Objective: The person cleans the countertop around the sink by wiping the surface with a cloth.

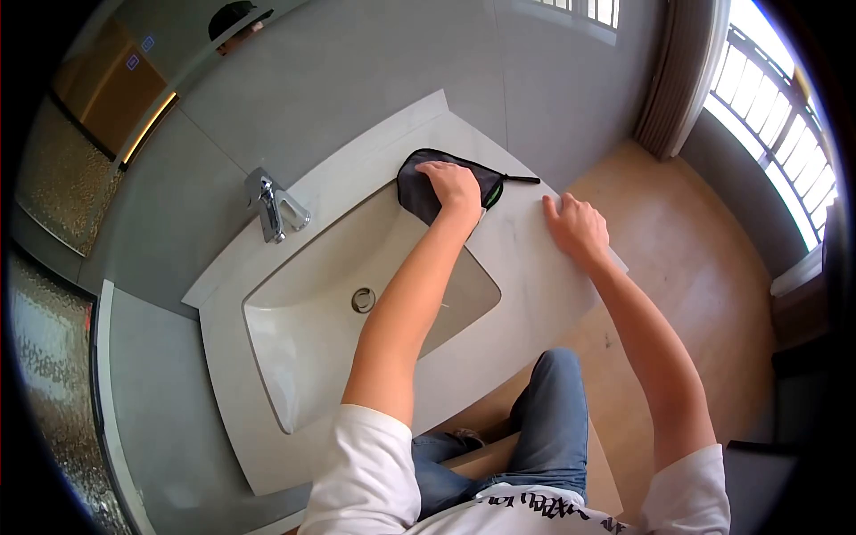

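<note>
The pouch [414, 189] lies directly under the left hand [452, 185], on the counter [530, 259] and partly over the near corner of the basin [334, 259]. Its long axis seems to run crosswise to the left forearm, from the fingertips past the wrist to the strap [522, 179], which points toward the right hand [580, 230]. The green trim [493, 194] is on the thumbless, strap side of that grip, or so it seems; the thumb is hard to make out. The left hand is clearly nearer: open, fingers spread flat on the pouch, apparently pinching nothing. The right hand, open too, rests at the counter's edge, near the strap's end but apart from it. The tap [272, 209] stands well off beyond the fingertips.
</note>
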`<state>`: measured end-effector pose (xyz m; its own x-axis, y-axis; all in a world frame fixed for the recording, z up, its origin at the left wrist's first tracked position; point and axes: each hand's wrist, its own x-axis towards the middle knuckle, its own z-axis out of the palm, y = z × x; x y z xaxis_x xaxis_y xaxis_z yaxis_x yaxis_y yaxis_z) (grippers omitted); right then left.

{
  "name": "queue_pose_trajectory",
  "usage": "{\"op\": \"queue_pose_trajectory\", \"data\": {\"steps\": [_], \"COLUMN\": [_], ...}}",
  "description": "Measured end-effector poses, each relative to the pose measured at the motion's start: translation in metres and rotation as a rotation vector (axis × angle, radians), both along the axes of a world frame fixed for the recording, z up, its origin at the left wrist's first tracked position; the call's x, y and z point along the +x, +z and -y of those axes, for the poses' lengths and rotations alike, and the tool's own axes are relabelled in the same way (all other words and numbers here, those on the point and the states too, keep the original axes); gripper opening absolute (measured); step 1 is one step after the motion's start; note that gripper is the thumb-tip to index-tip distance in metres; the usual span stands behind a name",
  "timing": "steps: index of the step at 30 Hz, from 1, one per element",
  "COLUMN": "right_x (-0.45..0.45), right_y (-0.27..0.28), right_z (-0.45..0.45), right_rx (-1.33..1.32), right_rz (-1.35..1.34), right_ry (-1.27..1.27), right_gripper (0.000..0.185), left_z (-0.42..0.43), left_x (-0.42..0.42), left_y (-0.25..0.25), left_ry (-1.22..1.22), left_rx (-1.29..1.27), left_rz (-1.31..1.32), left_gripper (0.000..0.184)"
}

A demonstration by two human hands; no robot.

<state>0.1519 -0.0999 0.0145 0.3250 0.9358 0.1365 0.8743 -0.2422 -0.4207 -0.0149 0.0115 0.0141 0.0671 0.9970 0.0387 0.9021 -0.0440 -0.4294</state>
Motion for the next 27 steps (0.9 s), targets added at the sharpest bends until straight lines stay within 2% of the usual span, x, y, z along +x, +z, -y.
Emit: {"op": "queue_pose_trajectory", "data": {"steps": [4, 6, 7, 10, 14, 21, 25, 27], "right_x": [-0.002, -0.001, -0.002, 0.000, 0.000, 0.000, 0.001, 0.001], "right_y": [-0.005, -0.002, -0.003, -0.005, -0.004, -0.006, -0.012, -0.012], "right_z": [0.001, 0.001, 0.002, 0.001, 0.001, -0.004, -0.002, -0.001], "right_rx": [-0.023, -0.029, -0.039, -0.036, -0.040, -0.032, 0.029, 0.022], "right_rz": [-0.001, -0.001, -0.002, -0.024, -0.032, -0.035, -0.025, -0.049], "right_ry": [-0.002, -0.004, -0.004, 0.002, 0.005, 0.014, 0.013, 0.004], "right_gripper": [0.052, 0.052, 0.052, 0.052, 0.052, 0.053, 0.052, 0.050], "left_z": [-0.010, -0.017, -0.026, -0.052, -0.075, -0.087, -0.066, -0.038], "left_x": [-0.012, -0.023, -0.031, -0.048, -0.056, -0.053, -0.044, -0.028], "left_y": [-0.023, -0.040, -0.040, -0.035, -0.027, -0.019, -0.022, -0.028], "left_ry": [0.011, -0.072, -0.080, -0.028, 0.081, 0.063, 0.015, -0.106], "left_rx": [0.084, 0.260, 0.215, 0.129, 0.110, 0.103, 0.067, 0.084], "left_rz": [0.144, 0.379, 0.488, 0.616, 0.595, 0.622, 0.575, 0.563], "left_gripper": [0.049, 0.058, 0.065, 0.068, 0.064, 0.065, 0.069, 0.069]}}
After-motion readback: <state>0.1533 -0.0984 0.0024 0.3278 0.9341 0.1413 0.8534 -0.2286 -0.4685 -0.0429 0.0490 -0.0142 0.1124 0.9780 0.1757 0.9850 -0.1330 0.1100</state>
